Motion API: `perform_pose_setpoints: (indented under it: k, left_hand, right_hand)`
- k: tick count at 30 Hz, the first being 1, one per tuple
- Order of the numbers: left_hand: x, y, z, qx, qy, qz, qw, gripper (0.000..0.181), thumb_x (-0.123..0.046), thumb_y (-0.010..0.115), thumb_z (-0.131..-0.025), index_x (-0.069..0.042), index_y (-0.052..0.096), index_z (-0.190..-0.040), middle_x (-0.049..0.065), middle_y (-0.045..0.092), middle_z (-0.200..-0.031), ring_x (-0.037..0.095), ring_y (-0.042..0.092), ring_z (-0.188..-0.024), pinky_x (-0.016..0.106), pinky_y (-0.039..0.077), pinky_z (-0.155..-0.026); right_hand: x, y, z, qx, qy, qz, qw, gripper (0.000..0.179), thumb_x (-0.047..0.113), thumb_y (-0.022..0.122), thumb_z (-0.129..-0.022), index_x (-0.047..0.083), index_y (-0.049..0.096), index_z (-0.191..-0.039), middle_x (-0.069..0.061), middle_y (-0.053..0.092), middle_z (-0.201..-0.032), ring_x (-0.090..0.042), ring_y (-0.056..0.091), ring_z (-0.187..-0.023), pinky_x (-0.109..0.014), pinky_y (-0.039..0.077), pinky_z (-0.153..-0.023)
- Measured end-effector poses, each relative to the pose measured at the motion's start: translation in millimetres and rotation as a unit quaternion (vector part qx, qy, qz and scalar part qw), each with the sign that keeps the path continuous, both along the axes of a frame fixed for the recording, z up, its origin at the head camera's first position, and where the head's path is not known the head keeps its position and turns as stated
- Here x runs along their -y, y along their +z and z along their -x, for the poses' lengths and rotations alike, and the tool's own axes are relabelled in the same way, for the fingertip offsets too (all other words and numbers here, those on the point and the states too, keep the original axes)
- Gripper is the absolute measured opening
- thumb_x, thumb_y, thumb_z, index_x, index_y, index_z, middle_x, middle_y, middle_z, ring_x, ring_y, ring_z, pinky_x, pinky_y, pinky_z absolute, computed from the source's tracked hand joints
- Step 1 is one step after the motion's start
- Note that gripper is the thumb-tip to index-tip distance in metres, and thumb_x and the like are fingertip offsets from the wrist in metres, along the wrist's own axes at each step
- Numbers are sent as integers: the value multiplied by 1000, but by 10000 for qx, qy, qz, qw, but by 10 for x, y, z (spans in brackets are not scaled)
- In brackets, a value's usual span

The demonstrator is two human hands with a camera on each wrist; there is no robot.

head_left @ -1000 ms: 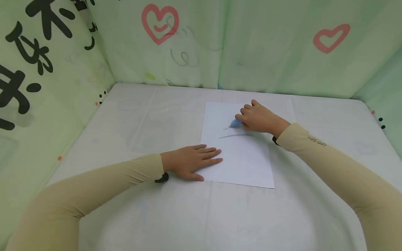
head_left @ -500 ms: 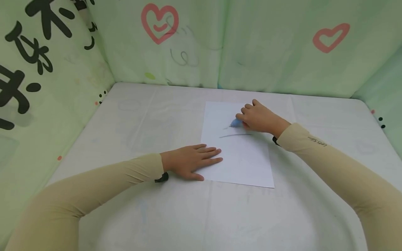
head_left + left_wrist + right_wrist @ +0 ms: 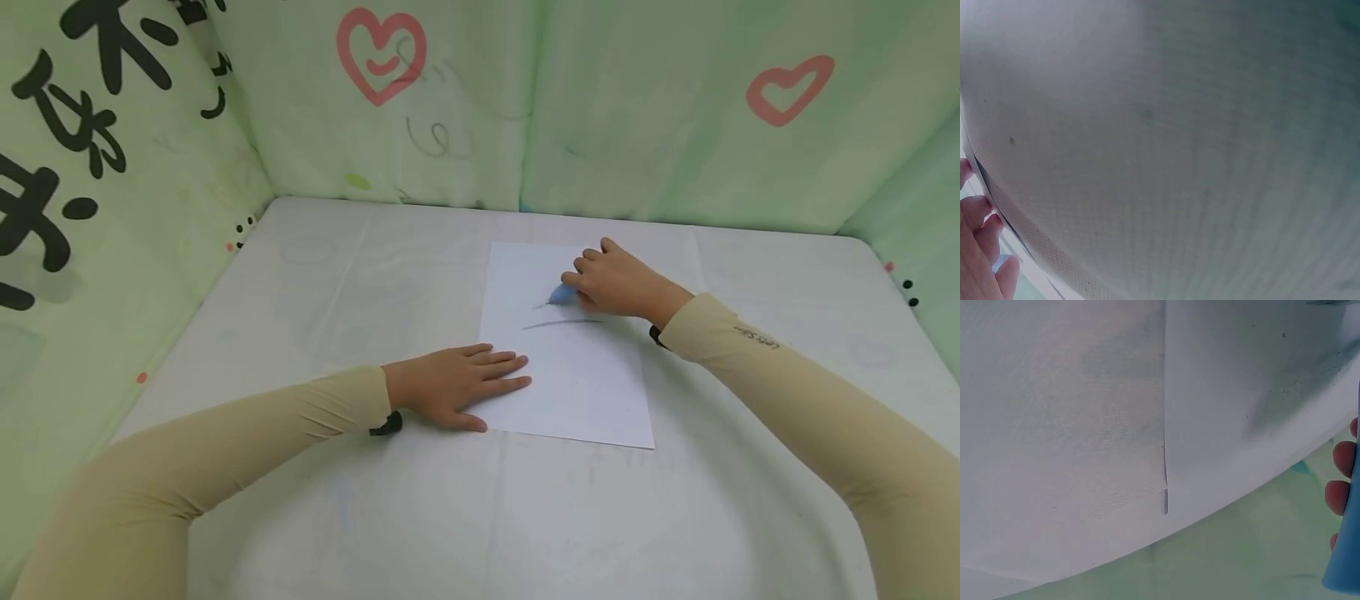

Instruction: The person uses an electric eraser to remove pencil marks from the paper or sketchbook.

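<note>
A white sheet of paper lies on the table, with a curved grey line and a shorter, fainter stroke above it. My left hand rests flat on the sheet's left edge, fingers spread. Near the far part of the sheet, my right hand grips a thick blue pen, its narrow tip at or just over the short stroke. In the right wrist view the pen's smooth barrel shows with fingertips curled round it. Only part of the left fingers appears in the left wrist view.
The table has a white cover with faint creases and smudges. Pale green curtains stand along its back and sides, marked with red hearts and large black characters. Both wrists carry dark bands partly under beige sleeves.
The pen tip has shifted very slightly right and then back left by the short stroke. The left hand and the paper hold their places.
</note>
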State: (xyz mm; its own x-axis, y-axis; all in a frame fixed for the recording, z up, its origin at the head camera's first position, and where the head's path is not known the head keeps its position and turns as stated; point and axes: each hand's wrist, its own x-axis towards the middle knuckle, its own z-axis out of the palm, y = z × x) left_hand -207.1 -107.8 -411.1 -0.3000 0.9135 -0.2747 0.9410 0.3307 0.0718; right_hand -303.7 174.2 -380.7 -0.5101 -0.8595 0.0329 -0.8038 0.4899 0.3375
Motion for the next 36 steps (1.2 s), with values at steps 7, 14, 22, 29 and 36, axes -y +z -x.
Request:
perform_pose_setpoints:
  k: [7,14,22,29,36]
  left_hand:
    - [11,-9,14,-16,-91,-132,9999,74,-54,38,-95,-14,14,-152,8,10,-160,22,12,-148,41,13,-120]
    - [2,-9,14,-9,-38,-6,10000,75,-56,36,-95,-16,11,-153,6,7,-160,20,9,-148,40,11,-120]
    - [5,-2,9,34,-20,-26,10000,75,-56,36,-95,-15,11,-153,6,7,-160,20,9,-148,40,11,-121]
    - [9,4,8,46,-42,-90,9999,74,-55,37,-95,-14,13,-152,8,9,-160,21,10,-148,41,12,-120]
    - [8,13,3,46,-4,-39,10000,75,-56,37,-95,-15,11,-152,7,7,-160,20,9,-148,40,11,-121]
  right_hand:
    - [12,-22,12,-78,64,39,9999,13,13,65,-83,7,58,-91,-10,61,-76,-25,54,-68,-38,39,-64]
    - [12,-26,5,-122,121,63,9998,13,12,64,-82,7,57,-90,-10,59,-74,-24,52,-66,-38,37,-63]
    - [26,-34,16,-240,177,88,9995,12,12,64,-82,6,58,-90,-10,60,-73,-25,53,-65,-38,37,-62]
    - [49,-23,15,-228,198,72,9995,11,13,64,-82,7,58,-88,-10,59,-72,-24,53,-65,-37,37,-62]
    - [59,-15,11,-182,155,28,9997,11,13,65,-83,7,58,-89,-10,61,-74,-25,54,-66,-37,38,-63]
